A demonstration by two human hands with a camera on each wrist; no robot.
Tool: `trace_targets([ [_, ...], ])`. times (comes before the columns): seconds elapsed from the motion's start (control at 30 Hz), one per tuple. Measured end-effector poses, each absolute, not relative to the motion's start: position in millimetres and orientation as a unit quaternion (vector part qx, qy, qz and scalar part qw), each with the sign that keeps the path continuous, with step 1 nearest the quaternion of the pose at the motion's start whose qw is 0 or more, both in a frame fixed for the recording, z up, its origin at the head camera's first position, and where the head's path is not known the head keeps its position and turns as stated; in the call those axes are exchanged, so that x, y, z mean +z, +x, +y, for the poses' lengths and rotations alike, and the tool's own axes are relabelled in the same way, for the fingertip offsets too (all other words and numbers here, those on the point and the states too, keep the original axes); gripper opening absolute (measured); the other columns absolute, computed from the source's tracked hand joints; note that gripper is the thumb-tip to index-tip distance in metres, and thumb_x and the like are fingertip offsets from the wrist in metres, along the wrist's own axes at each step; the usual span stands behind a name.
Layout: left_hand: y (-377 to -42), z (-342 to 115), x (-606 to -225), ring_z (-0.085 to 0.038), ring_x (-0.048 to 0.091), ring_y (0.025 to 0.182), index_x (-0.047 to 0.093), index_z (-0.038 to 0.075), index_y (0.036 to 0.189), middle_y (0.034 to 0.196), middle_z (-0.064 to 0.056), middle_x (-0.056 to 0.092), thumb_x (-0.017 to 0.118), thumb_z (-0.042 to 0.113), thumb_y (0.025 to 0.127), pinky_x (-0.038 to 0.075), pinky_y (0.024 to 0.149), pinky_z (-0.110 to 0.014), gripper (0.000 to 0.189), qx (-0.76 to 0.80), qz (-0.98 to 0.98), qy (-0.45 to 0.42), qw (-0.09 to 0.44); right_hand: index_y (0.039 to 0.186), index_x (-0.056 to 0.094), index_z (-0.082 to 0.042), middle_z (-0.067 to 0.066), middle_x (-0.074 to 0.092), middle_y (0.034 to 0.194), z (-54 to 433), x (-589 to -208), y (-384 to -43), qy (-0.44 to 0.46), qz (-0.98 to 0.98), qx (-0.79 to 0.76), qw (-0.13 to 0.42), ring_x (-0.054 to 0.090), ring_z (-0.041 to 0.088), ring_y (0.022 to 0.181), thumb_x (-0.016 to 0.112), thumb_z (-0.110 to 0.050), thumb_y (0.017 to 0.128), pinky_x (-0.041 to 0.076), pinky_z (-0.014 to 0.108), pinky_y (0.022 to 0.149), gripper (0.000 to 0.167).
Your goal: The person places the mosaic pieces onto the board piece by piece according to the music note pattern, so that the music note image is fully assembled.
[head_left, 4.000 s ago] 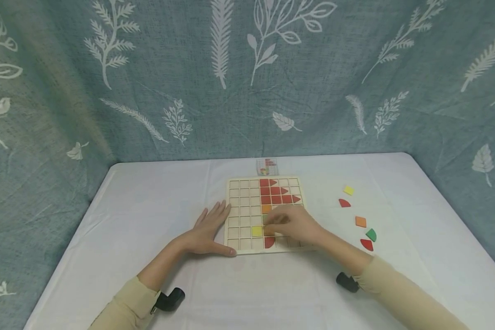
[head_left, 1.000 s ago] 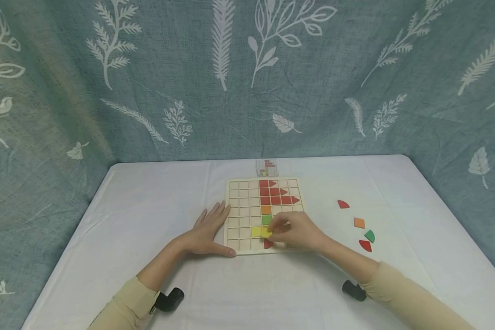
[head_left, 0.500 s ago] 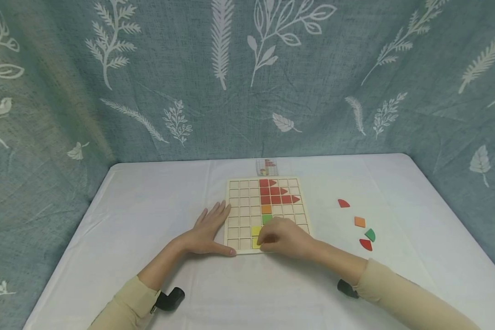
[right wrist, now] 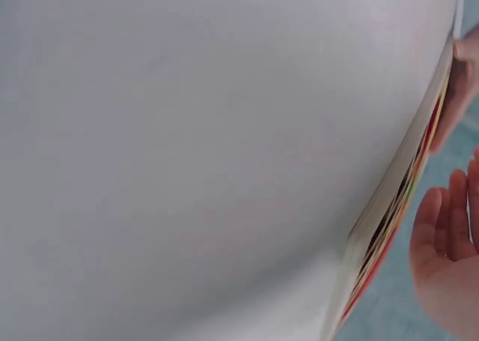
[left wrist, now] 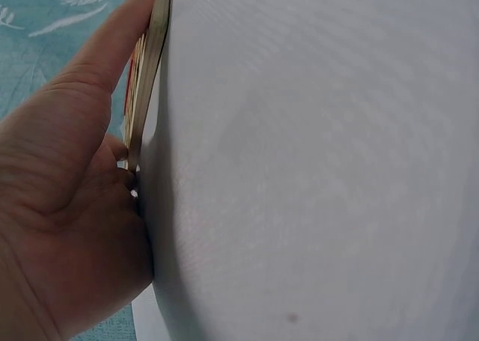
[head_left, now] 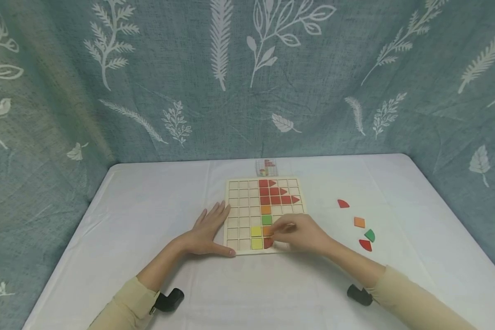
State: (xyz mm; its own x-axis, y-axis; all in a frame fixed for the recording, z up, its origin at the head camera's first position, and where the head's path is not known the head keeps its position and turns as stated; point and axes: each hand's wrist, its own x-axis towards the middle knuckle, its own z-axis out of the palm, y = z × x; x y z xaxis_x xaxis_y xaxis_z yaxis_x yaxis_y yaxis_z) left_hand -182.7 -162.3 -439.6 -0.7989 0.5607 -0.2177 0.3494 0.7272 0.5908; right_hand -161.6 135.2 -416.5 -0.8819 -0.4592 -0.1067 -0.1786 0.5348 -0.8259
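Note:
A pale wooden grid board [head_left: 239,212] lies on the table, with coloured tiles in some of its cells. My left hand [head_left: 208,233] rests at the board's left side, fingers straight, its thumb [left wrist: 112,53] along the near edge. Over the lower part of the board, my right hand [head_left: 301,232] has its fingertips beside an orange square tile [head_left: 266,231] and partly over a red quarter-circle tile [head_left: 267,243]. I see no tile lifted between those fingers. Two yellow square tiles, an upper one [head_left: 256,231] and a lower yellow tile [head_left: 257,244], sit in neighbouring cells.
A small pattern card [head_left: 266,167] lies behind the board. Loose tiles lie to the right: an upper red quarter-circle [head_left: 343,203], an orange square [head_left: 359,222], a green quarter-circle [head_left: 370,235] and a lower red quarter-circle [head_left: 365,245]. A patterned curtain [head_left: 231,123] hangs behind the table.
The right hand has set a yellow tile into the bottom-row cell left of the red quarter-circle, then moved back rightward. That yellow tile lay loose at the right before. The left hand has stayed put.

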Motion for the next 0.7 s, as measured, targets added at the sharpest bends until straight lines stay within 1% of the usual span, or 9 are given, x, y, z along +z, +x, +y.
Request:
trace_targets([
  [0.13,-183.3,-161.5,-440.8,-0.031,-0.005,0.149,0.010,0.000,0.155,0.162,-0.018,0.002,0.079,0.058,0.070,-0.006,0.118,-0.051,0.124,0.272,0.909,0.251,0.193,0.102,0.075,-0.019,-0.007,0.070,0.102,156.8,-414.1,-160.0,-0.138,0.861,-0.463,0.157,0.062,0.014,0.102,0.075,-0.028,0.088,0.052,0.036,0.092,0.016],
  [0.23,-183.7,-161.5,-441.3,-0.031,-0.005,0.149,0.010,0.000,0.155,0.162,-0.018,0.002,0.080,0.058,0.070,-0.006,0.117,-0.052,0.125,0.274,0.908,0.251,0.193,0.103,0.075,-0.017,-0.005,0.069,0.104,172.5,-413.9,-157.9,-0.119,0.868,-0.459,0.148,0.062,0.015,0.101,0.075,-0.027,0.088,0.052,0.038,0.093,0.018],
  [0.4,-184.4,-161.8,-441.6,-0.031,-0.005,0.149,0.010,0.000,0.155,0.162,-0.018,0.002,0.079,0.059,0.070,-0.007,0.117,-0.051,0.125,0.273,0.909,0.249,0.192,0.102,0.075,-0.018,-0.005,0.069,0.103,200.5,-414.9,-157.0,-0.092,0.888,-0.433,0.126,0.061,0.015,0.099,0.075,-0.025,0.088,0.053,0.037,0.090,0.016],
  [0.5,-184.3,-162.1,-440.5,-0.032,-0.005,0.149,0.010,-0.001,0.155,0.162,-0.019,0.002,0.079,0.058,0.071,-0.007,0.117,-0.052,0.124,0.276,0.908,0.250,0.192,0.103,0.074,-0.017,-0.004,0.068,0.102,221.3,-412.9,-156.7,-0.072,0.903,-0.408,0.114,0.061,0.016,0.096,0.074,-0.024,0.088,0.054,0.036,0.088,0.017],
  [0.63,-183.4,-162.0,-438.9,-0.033,-0.005,0.149,0.010,-0.001,0.155,0.162,-0.020,0.002,0.080,0.057,0.071,-0.007,0.117,-0.053,0.123,0.280,0.907,0.250,0.193,0.106,0.072,-0.011,0.000,0.066,0.095,252.9,-406.9,-153.2,-0.047,0.923,-0.370,0.095,0.061,0.018,0.088,0.073,-0.025,0.089,0.055,0.032,0.074,0.022],
  [0.7,-183.0,-161.6,-438.7,-0.033,-0.005,0.149,0.010,-0.001,0.155,0.162,-0.020,0.002,0.080,0.057,0.071,-0.007,0.117,-0.053,0.123,0.280,0.907,0.249,0.194,0.108,0.070,-0.010,0.001,0.066,0.092,268.7,-403.2,-149.9,-0.036,0.932,-0.351,0.084,0.060,0.019,0.086,0.073,-0.025,0.089,0.053,0.030,0.068,0.024],
])
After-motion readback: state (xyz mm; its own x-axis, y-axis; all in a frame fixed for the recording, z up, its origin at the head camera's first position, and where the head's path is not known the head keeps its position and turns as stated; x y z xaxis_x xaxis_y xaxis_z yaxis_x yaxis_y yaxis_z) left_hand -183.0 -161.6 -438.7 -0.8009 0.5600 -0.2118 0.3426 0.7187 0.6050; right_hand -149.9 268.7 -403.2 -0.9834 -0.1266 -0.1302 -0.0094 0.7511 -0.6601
